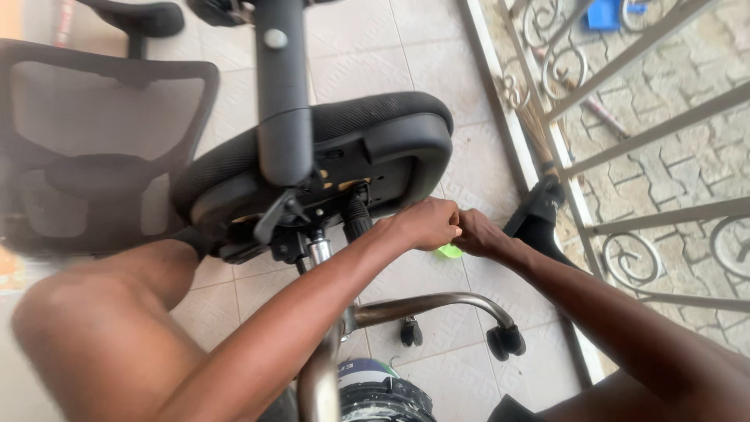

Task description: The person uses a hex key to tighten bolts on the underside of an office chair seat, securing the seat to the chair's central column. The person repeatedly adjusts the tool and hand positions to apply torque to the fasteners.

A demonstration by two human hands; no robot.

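Two hands [453,228] on one green object [449,251], one overturned office chair [344,156], two castors [504,341]

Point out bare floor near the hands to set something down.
Bare tile lies beyond the upturned chair seat, up to the railing. A smaller patch sits between the caster and the threshold. It is crowded under both hands, left hand and right hand.

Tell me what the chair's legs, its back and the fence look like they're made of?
The chair's base legs look like polished metal: smooth, silvery-brown and shiny. The backrest looks like dark mesh fabric in a black, matte frame, probably plastic; the floor shows through it. The railing seems to be painted metal, judging by its thin bars and curled scrolls. Both hands meet beside the seat, which looks fabric-covered.
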